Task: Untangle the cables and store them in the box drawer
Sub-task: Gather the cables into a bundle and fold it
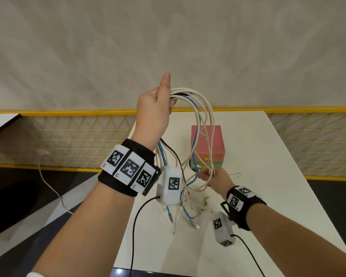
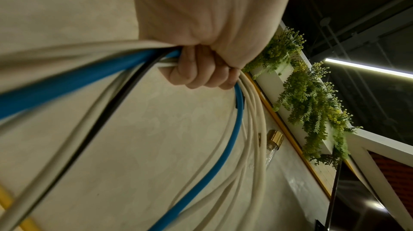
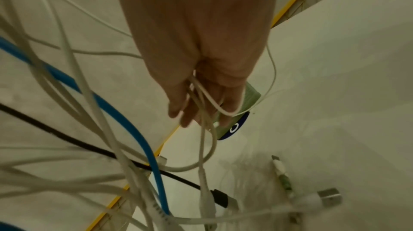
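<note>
My left hand (image 1: 154, 108) is raised high, thumb up, and grips the top of a tangled cable bundle (image 1: 200, 108) of several white cables, a blue cable (image 1: 195, 136) and a black cable (image 1: 174, 154). In the left wrist view its fingers (image 2: 201, 74) curl round these cables (image 2: 232, 128). Lower down, my right hand (image 1: 214, 178) pinches a few white strands (image 3: 201, 93) of the hanging loops. The plug ends (image 1: 196, 224) dangle just above the white table (image 1: 268, 176). The box drawer (image 1: 208, 144), pink on top and green below, stands behind the cables, partly hidden by them.
A yellow mesh railing (image 1: 68, 136) runs behind the table, with a pale wall above. The table's left edge (image 1: 126, 216) drops to a dark floor, where a thin white lead (image 1: 48, 184) trails. Hanging green plants (image 2: 312, 104) show in the left wrist view.
</note>
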{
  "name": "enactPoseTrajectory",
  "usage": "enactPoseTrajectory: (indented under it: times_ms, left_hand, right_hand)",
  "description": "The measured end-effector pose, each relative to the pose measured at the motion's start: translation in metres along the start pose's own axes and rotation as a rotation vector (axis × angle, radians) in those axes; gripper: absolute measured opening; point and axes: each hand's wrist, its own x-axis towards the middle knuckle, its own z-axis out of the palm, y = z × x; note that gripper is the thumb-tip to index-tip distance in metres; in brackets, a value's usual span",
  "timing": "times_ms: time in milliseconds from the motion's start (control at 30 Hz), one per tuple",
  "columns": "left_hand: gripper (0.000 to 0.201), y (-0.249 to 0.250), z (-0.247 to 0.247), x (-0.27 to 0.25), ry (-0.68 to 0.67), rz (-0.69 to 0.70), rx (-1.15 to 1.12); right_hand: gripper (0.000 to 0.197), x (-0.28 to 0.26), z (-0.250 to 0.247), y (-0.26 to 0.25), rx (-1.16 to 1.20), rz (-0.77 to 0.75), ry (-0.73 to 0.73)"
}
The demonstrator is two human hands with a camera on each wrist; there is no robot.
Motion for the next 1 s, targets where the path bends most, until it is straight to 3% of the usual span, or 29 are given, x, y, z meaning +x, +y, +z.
enactPoseTrajectory:
  times_ms: [67, 200, 267, 367, 600, 700, 900, 1000]
  left_hand:
    - [0.052, -0.001, -0.004, 0.003, 0.011, 0.002, 0.009]
    - [0.049, -0.007, -0.017, 0.009, 0.069, -0.035, 0.011]
    - [0.051, -0.011, -0.021, 0.011, 0.099, -0.044, 0.040]
    - [0.056, -0.016, -0.023, 0.014, 0.131, -0.059, 0.054]
    - [0.056, -0.019, -0.018, 0.019, 0.138, -0.058, 0.050]
    - [0.053, -0.019, -0.017, 0.020, 0.137, -0.041, 0.074]
    - [0.053, -0.017, -0.012, 0.022, 0.148, -0.015, 0.052]
    - [0.055, -0.018, -0.009, 0.024, 0.158, -0.011, 0.053]
  right_hand:
    - [0.008, -0.004, 0.003, -0.003, 0.135, -0.041, -0.029]
    - [0.033, -0.015, -0.008, -0.010, 0.263, -0.226, 0.030]
    - [0.023, -0.015, -0.017, -0.011, 0.258, -0.287, 0.040]
    - [0.014, -0.013, -0.025, -0.009, 0.233, -0.282, 0.019]
    - [0.048, -0.007, -0.045, 0.004, 0.337, -0.145, -0.077]
    - [0.051, -0.009, -0.056, 0.003, 0.154, -0.141, -0.084]
    - [0.015, 0.007, -0.089, 0.013, -0.122, -0.121, 0.133]
    - [0.038, 0.006, -0.106, 0.016, -0.375, -0.207, 0.199]
